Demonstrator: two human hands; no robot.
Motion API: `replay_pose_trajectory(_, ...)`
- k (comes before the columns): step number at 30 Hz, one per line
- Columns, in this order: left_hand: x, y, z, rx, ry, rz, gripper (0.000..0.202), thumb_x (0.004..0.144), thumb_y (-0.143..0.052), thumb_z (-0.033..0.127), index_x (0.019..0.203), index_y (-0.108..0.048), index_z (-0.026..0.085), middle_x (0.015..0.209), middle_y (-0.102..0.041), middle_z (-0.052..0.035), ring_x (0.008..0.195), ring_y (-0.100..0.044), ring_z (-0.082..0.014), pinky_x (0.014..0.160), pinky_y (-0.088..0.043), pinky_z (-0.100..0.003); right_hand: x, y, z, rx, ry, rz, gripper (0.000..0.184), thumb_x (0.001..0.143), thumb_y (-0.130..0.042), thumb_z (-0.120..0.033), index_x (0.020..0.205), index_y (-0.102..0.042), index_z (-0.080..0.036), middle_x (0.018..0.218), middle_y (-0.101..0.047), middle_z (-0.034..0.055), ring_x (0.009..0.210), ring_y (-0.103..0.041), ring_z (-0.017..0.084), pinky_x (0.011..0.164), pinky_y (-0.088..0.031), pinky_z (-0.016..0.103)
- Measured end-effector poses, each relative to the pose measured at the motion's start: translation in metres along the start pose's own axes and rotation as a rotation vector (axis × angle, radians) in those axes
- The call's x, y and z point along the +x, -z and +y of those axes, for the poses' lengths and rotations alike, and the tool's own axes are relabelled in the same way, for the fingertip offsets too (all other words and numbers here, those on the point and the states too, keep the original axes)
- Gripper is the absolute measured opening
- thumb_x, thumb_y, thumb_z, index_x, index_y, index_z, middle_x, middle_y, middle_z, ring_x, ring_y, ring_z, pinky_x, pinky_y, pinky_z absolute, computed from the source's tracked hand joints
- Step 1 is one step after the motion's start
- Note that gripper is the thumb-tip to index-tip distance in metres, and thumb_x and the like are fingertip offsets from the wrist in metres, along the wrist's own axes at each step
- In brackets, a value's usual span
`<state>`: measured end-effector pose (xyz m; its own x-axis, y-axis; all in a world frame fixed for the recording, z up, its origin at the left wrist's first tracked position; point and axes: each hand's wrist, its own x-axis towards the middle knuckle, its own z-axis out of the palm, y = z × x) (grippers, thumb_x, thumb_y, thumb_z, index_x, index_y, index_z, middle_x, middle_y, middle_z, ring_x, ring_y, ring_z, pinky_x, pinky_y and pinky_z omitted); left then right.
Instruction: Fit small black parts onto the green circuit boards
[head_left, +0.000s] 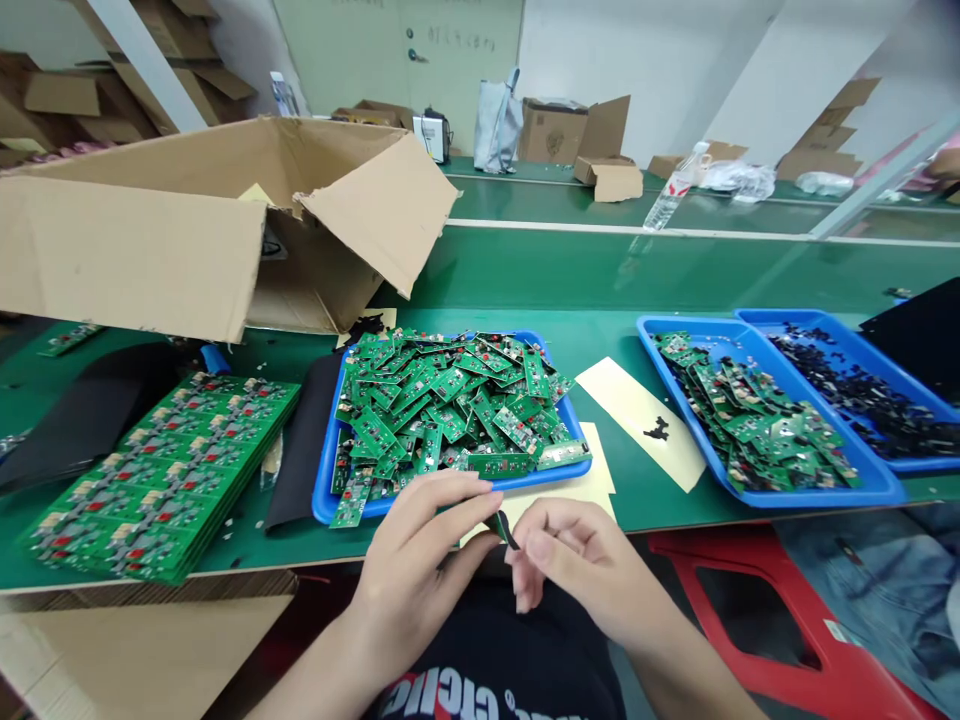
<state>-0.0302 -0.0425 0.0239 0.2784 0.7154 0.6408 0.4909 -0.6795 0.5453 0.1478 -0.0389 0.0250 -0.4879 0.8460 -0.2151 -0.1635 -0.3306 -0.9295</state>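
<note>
On the far left of the green bench (600, 290) lies a stack of uncut circuit panels (161, 470), with a big open cardboard box (187, 220) behind it at about eleven o'clock from the hands. Next comes the blue tray (327, 497), heaped with small green boards (450, 410), sitting straight ahead at twelve o'clock from where the person works. Just below its near rim the left hand (416, 565) curls, thumb and forefinger reaching toward three o'clock and pinched onto one end of a small dark part (505, 527). That part sits between both hands, over the lap and just off the bench edge; its long axis runs slanted, from roughly ten o'clock down to four. The right hand (581, 570) meets it from the other side, fingertips closed narrowly on the lower end, so both hands are equally near. Farther right, at two o'clock, a second blue tray (885, 495) holds more boards, and a third tray (926, 400) holds black pieces
</note>
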Motion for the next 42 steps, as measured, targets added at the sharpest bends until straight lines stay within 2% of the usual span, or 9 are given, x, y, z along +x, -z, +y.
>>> replay_pose_trajectory(6,0.004,0.005,0.001,0.122,-0.138,0.028,0.026,0.080,-0.060,0.004,0.102,-0.063,0.018,0.095,-0.069,-0.0085,0.093,-0.065,-0.0203,0.079,-0.056,-0.033,-0.003,-0.006,-0.009,0.052,-0.101,-0.016,0.038,0.073,-0.068,-0.050,0.069,-0.056,-0.014,0.055,-0.058,-0.0019,0.048,-0.057,0.007,0.050,-0.047,0.019)
replay_pose_trajectory(13,0.000,0.007,-0.001,0.225,-0.167,0.046,0.026,0.082,-0.060,0.007,0.103,-0.064,0.022,0.094,-0.070,-0.0049,0.092,-0.066,-0.0201,0.082,-0.056,-0.037,-0.002,-0.007,-0.009,0.075,-0.151,-0.021,0.041,0.070,-0.070,-0.052,0.068,-0.057,-0.013,0.053,-0.059,-0.0024,0.046,-0.058,0.008,0.049,-0.046,0.019)
replay_pose_trajectory(17,-0.005,0.008,-0.004,0.260,-0.212,0.036,0.026,0.083,-0.059,0.009,0.104,-0.066,0.023,0.097,-0.070,-0.0052,0.096,-0.065,-0.0214,0.086,-0.054,-0.040,0.001,-0.010,-0.005,0.169,-0.198,-0.043,0.041,0.069,-0.070,-0.051,0.068,-0.058,-0.012,0.050,-0.060,-0.0018,0.043,-0.060,0.009,0.044,-0.046,0.017)
replay_pose_trajectory(23,-0.006,0.012,-0.007,0.356,-0.308,0.054,0.025,0.080,-0.061,0.007,0.099,-0.069,0.022,0.092,-0.071,-0.0044,0.096,-0.064,-0.0207,0.088,-0.052,-0.038,0.006,-0.011,0.005,0.345,-0.248,-0.093,0.041,0.069,-0.071,-0.050,0.068,-0.059,-0.011,0.045,-0.058,-0.0020,0.038,-0.059,0.010,0.034,-0.040,0.013)
replay_pose_trajectory(27,-0.005,0.010,-0.007,0.296,-0.273,0.072,0.025,0.078,-0.063,0.003,0.099,-0.067,0.015,0.095,-0.070,-0.0085,0.096,-0.065,-0.0222,0.086,-0.054,-0.037,0.005,-0.012,0.001,0.261,-0.130,-0.031,0.037,0.071,-0.070,-0.048,0.066,-0.059,-0.012,0.046,-0.058,-0.0026,0.039,-0.058,0.008,0.040,-0.044,0.015)
replay_pose_trajectory(30,-0.004,0.008,-0.006,0.237,-0.245,0.073,0.028,0.076,-0.065,0.002,0.102,-0.065,0.011,0.096,-0.070,-0.0108,0.093,-0.066,-0.0215,0.080,-0.057,-0.032,0.003,-0.012,-0.006,0.134,-0.038,0.003,0.034,0.074,-0.067,-0.045,0.066,-0.059,-0.013,0.049,-0.058,-0.0027,0.042,-0.058,0.008,0.046,-0.048,0.018)
replay_pose_trajectory(38,-0.002,0.006,-0.004,0.119,-0.122,0.015,0.021,0.084,-0.062,0.017,0.105,-0.061,0.014,0.089,-0.072,-0.0097,0.081,-0.070,-0.0170,0.070,-0.058,-0.024,0.007,-0.006,-0.008,0.058,-0.068,-0.101,0.032,0.075,-0.063,-0.045,0.065,-0.054,-0.016,0.047,-0.049,-0.0056,0.040,-0.049,0.007,0.045,-0.046,0.020)
replay_pose_trajectory(42,-0.003,0.006,-0.005,0.028,-0.061,-0.003,0.021,0.086,-0.059,0.024,0.107,-0.061,0.018,0.084,-0.073,-0.0058,0.076,-0.070,-0.0140,0.069,-0.057,-0.021,0.007,-0.004,-0.008,-0.062,-0.026,-0.096,0.024,0.078,-0.060,-0.036,0.067,-0.053,-0.017,0.051,-0.050,-0.0051,0.044,-0.049,0.008,0.047,-0.043,0.020)
